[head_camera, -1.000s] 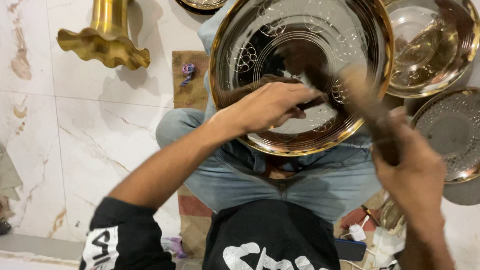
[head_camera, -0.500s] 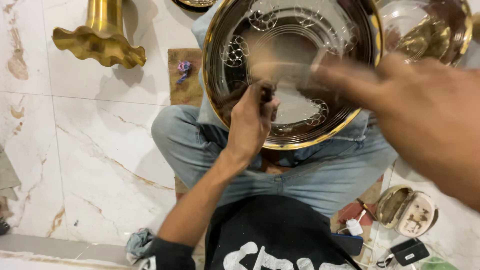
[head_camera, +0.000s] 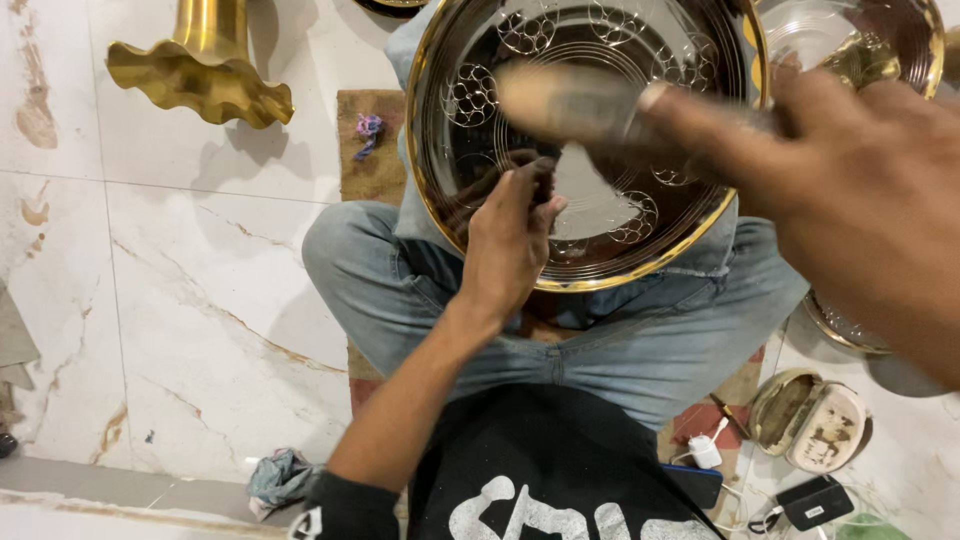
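A large round metal plate (head_camera: 620, 40) with a gold rim and engraved circle patterns rests tilted on my lap, over my blue jeans (head_camera: 380, 290). My left hand (head_camera: 510, 240) lies on its lower middle. Its fingers are pinched on a small dark tool (head_camera: 541, 186) whose tip touches the plate. My right hand (head_camera: 850, 190) is raised close to the camera, blurred, above the plate's right side. It grips a wooden-handled tool (head_camera: 570, 100) that stretches left across the plate; the head of that tool is too blurred to make out.
A brass fluted stand (head_camera: 200, 75) sits on the marble floor at upper left. More metal plates lie at upper right (head_camera: 870, 40) and at right (head_camera: 840, 325). An open small box (head_camera: 810, 420), a black device (head_camera: 815, 500), a white charger (head_camera: 705, 450) and a rag (head_camera: 280, 475) lie near me.
My right hand rose from low at the right towards the camera, swinging the wooden-handled tool over the plate. My left hand turned from lying flat to pinching the small tool at the plate's lower middle.
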